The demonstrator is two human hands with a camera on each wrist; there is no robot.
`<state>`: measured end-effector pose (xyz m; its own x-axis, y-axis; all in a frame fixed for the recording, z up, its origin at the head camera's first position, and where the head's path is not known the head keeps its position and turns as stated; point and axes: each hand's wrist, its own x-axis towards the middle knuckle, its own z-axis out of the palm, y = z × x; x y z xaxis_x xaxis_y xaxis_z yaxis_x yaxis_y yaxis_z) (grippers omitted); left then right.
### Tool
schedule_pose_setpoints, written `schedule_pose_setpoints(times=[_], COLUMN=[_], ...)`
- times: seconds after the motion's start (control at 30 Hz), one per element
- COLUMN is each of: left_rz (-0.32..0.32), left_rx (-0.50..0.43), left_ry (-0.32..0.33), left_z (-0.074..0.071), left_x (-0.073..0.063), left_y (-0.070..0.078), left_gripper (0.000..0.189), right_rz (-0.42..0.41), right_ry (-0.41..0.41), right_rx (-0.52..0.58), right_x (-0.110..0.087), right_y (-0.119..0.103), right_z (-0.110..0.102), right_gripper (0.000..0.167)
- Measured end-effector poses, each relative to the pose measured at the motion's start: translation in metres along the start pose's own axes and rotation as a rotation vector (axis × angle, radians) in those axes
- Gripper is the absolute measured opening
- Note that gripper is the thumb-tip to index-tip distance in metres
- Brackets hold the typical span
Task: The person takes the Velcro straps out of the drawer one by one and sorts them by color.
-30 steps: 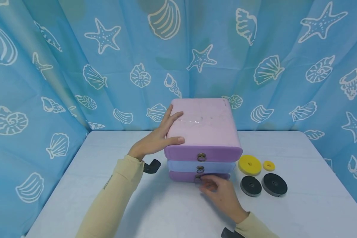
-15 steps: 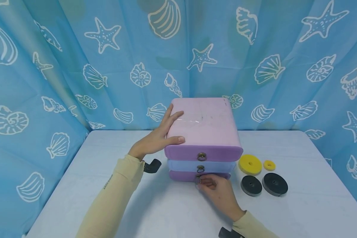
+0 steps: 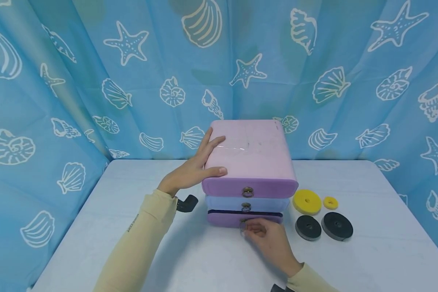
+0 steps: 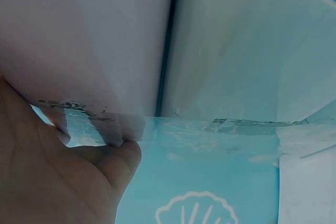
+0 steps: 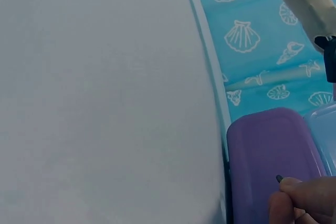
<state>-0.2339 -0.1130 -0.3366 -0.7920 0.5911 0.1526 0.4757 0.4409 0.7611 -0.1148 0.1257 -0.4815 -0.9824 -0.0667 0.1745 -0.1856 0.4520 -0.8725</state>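
A small chest of drawers (image 3: 250, 158) with a pink top stands on the table. Its top drawer (image 3: 219, 188) is purple, its middle drawer (image 3: 222, 203) light blue, its bottom drawer (image 3: 220, 219) purple. The bottom drawer sits slightly pulled out, a dark gap showing above its front. My right hand (image 3: 271, 243) pinches the ring pull (image 3: 243, 225) of that drawer between thumb and fingers; in the right wrist view the fingertips (image 5: 291, 184) meet at the purple front. My left hand (image 3: 190, 172) rests on the chest's top left edge, fingers spread and straight.
Right of the chest lie a large yellow roll (image 3: 307, 202), a small yellow ring (image 3: 330, 202) and two black rolls, one nearer (image 3: 308, 228) and one farther right (image 3: 337, 226). A blue shell-patterned curtain (image 3: 241, 61) hangs behind the white table (image 3: 387, 243).
The bottom drawer has come out a little toward me, with my right hand pinching its ring and moving slightly nearer. The left hand stays on the chest.
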Motion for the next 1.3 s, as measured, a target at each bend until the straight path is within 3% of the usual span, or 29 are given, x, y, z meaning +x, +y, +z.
schedule_pose_setpoints(times=[0.57,0.93,1.13,1.3], left_rz=[0.007,0.005,0.002,0.001], left_rx=[-0.009,-0.008,-0.009,-0.016], left_ry=[0.002,0.002,0.004,-0.005], left_z=[0.0,0.0,0.0,0.0], left_x=[0.0,-0.001,-0.002,-0.001], left_y=[0.002,0.002,0.0,-0.001], left_gripper=[0.092,0.09,0.09,0.091], right_rz=[-0.098,-0.03,-0.089,-0.075], right_ry=[-0.029,-0.131,-0.125,-0.132], right_rx=[-0.099,-0.159,-0.168,-0.216], right_x=[-0.028,-0.037,-0.041,-0.043], right_y=[-0.007,-0.015,-0.015,-0.017], right_z=[-0.003,-0.006,-0.005,-0.005], right_gripper=[0.017,0.015,0.015,0.015])
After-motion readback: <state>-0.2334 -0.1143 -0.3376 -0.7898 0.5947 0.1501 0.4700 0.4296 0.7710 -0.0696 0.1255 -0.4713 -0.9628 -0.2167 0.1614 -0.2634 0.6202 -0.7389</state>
